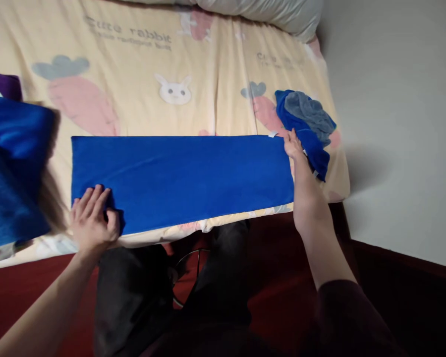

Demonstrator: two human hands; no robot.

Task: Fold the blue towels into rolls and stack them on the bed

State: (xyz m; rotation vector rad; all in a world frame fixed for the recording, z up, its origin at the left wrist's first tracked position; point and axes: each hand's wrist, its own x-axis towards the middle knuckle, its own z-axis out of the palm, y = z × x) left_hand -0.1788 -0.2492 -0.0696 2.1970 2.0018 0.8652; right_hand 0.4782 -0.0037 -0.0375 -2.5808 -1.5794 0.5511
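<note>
A long blue towel (193, 178) lies flat along the near edge of the bed, with a small white tag on its far edge near the right end. On its near left corner rests my left hand (92, 218), palm down, fingers stretched out and slightly spread. My right hand (293, 145) is at the far right corner of the towel, its fingers bent in and closed at the edge. Part of those fingers is hard to make out. Just beyond that hand lies a crumpled blue and grey cloth (308, 119).
Blue folded cloths (15, 163) lie at the left, with a purple cloth (2, 84) behind them. The cream bed sheet (134, 94) carries carrot and rabbit prints. A pale pillow (267, 15) lies at the far side. A grey wall (397, 124) stands at the right.
</note>
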